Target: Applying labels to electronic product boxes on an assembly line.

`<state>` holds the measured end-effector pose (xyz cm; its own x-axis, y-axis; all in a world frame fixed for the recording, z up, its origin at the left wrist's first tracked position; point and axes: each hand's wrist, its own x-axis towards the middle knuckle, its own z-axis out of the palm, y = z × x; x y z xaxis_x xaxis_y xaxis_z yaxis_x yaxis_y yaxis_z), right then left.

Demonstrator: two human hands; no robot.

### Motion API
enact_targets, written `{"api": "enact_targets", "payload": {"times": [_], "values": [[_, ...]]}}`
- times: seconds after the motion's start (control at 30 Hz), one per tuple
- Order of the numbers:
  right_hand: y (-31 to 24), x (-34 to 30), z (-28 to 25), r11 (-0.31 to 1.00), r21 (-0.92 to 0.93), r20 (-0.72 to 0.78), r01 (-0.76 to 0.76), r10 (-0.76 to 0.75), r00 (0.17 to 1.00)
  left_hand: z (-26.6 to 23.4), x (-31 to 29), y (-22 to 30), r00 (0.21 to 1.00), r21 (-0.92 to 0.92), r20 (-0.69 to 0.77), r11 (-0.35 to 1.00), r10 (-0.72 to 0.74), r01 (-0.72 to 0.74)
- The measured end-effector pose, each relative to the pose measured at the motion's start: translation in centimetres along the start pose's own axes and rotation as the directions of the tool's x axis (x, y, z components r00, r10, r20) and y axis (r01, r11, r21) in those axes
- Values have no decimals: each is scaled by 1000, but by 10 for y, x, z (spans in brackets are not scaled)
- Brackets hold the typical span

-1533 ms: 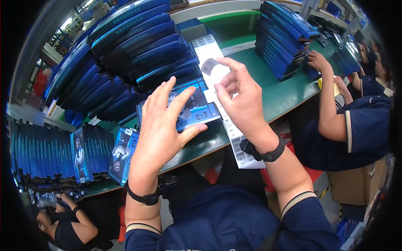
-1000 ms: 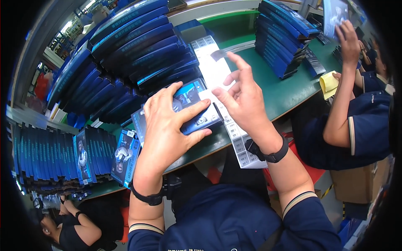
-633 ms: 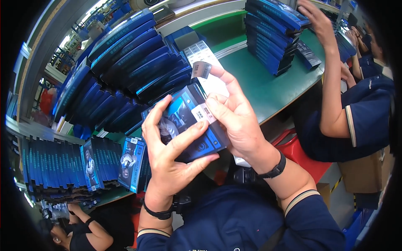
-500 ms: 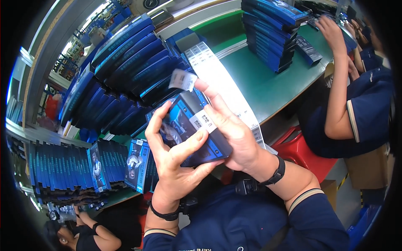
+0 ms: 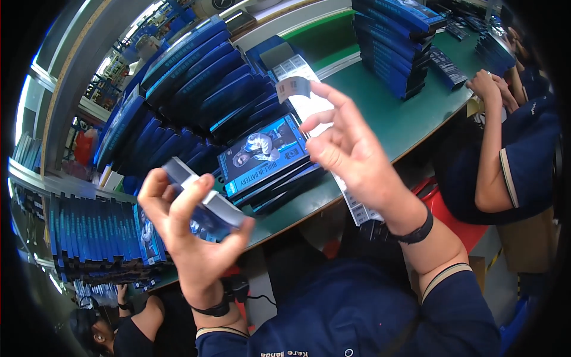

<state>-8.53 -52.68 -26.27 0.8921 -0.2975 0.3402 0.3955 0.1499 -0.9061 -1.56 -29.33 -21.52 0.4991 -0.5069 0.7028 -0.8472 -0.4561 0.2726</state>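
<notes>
My left hand (image 5: pixel 196 238) grips a slim blue and black box (image 5: pixel 225 209) between thumb and fingers, tilted and blurred, with a pale strip along its narrow side. A small curled sticker label (image 5: pixel 294 88) clings to the index fingertip of my right hand (image 5: pixel 360 163), whose other fingers are bent. Between my hands a blue printed box (image 5: pixel 262 149) lies face up on top of other boxes. Behind the right fingers, a long white label sheet (image 5: pixel 310 108) runs along the table and is partly covered by the hand.
Leaning rows of blue boxes (image 5: pixel 184 89) fill the left back, with more upright boxes (image 5: pixel 89 229) at the far left. A tall box stack (image 5: pixel 392 50) stands on the green table (image 5: pixel 380 125). Co-workers sit at right and lower left, near a red stool (image 5: pixel 437 199).
My hands have moved apart. The left hand has carried its box left and down, uncovering the box beneath. The right hand has let go of the box and shifted right with the sticker label.
</notes>
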Motion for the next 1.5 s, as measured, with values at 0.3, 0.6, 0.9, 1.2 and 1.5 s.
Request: {"api": "enact_targets", "payload": {"times": [0.3,0.6,0.9,1.2,1.5], "values": [[41,37,-45,983,-177,-121,-42,20,992,10,-38,-90,884,252,213,897,-417,363],[61,49,-30,733,-676,-153,75,-240,959,32,-35,-72,792,637,250,711,-557,299],[64,57,-25,597,-779,-45,193,-360,932,48,7,-35,979,309,138,946,-151,103],[66,60,-22,595,-780,-35,196,-353,935,94,31,-31,872,151,485,988,-69,-6],[68,57,-30,569,-802,-28,182,-340,940,107,31,-33,850,13,527,1000,-23,19]]}}
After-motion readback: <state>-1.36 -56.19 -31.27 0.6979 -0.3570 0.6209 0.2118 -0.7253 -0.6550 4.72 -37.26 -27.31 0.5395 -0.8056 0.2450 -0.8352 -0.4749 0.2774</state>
